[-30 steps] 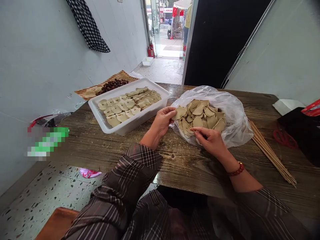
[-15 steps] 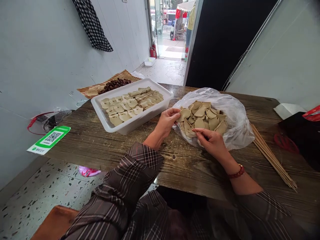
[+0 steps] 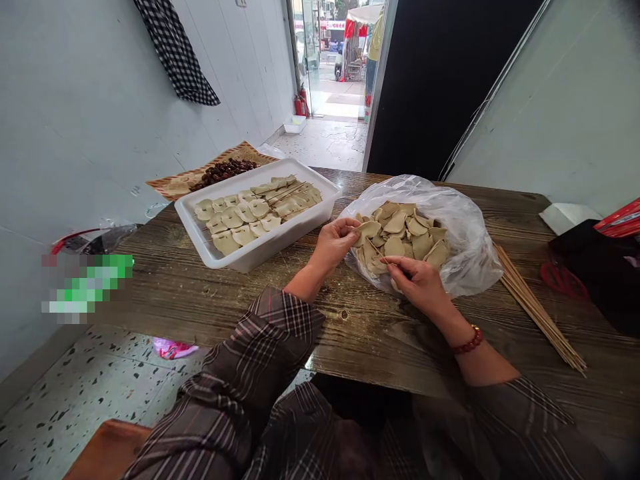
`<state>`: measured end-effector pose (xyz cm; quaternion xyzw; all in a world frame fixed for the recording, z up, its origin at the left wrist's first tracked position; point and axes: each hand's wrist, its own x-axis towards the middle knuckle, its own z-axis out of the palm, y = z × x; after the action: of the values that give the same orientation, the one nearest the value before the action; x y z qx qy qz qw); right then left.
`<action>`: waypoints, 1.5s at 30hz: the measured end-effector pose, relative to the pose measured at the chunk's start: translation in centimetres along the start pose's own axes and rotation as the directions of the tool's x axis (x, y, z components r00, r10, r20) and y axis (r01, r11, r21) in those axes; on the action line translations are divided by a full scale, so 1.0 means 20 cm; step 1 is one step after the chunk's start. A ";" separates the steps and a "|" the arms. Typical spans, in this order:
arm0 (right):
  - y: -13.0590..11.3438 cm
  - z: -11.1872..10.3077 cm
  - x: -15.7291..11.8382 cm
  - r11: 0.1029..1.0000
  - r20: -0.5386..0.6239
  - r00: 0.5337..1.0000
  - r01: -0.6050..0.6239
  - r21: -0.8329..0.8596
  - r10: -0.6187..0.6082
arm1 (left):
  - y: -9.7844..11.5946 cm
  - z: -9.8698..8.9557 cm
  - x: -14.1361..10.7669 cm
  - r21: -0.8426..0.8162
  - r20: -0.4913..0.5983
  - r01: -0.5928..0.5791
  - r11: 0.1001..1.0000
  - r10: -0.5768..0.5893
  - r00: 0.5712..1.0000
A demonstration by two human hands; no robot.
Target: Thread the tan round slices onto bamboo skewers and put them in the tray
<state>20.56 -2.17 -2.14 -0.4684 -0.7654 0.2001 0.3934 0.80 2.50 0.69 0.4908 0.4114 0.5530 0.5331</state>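
From my end, the left hand (image 3: 333, 247) has its grip pinched on a flat beige slice (image 3: 369, 231), at the centre of the frame. The right hand (image 3: 417, 280) pinches a thin stick (image 3: 376, 252) just right of that, its tip angled up toward the slice. I see both over the near left part of an open plastic bag (image 3: 473, 247) holding a pile of slices (image 3: 400, 230). Left of centre on the tabletop (image 3: 225, 300) sits a white tray (image 3: 270, 252) with rows of skewered slices (image 3: 240, 217); right of the bag lies a stick bundle (image 3: 543, 310).

Bare tabletop (image 3: 265, 293) between tray (image 3: 265, 243) and plastic bag (image 3: 470, 247).
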 end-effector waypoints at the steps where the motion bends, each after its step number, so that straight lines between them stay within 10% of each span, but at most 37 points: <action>1: 0.00 0.00 0.00 1.000 0.003 1.000 -0.008 0.000 0.008 | 0.00 0.00 0.00 0.008 0.006 0.000 1.000 0.000 1.000; 12: -0.01 0.00 0.01 0.998 0.000 0.998 -0.055 0.039 0.055 | -0.04 0.03 -0.02 0.211 0.107 -0.069 0.975 0.048 0.993; 19: -0.03 0.00 0.01 0.977 -0.062 0.988 -0.132 0.170 0.145 | -0.02 0.04 -0.03 -0.083 0.072 0.088 0.993 -0.082 0.994; 26: -0.06 0.00 0.02 0.987 -0.043 0.995 -0.087 0.136 0.094 | 0.00 0.07 -0.06 -0.067 0.186 0.122 0.990 -0.108 0.977; 34: -0.05 -0.01 0.01 0.984 -0.028 0.994 -0.100 0.145 0.105 | -0.01 0.04 -0.03 -0.107 0.064 0.077 0.991 -0.070 0.995; 45: -0.05 -0.01 0.02 0.989 -0.053 0.995 -0.072 0.128 0.080 | -0.02 0.12 -0.10 0.120 0.173 0.025 0.992 -0.046 0.984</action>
<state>20.17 -2.35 -1.18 -0.4769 -0.7211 0.2493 0.4364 3.17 0.36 0.47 0.5605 0.4033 0.4729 0.5473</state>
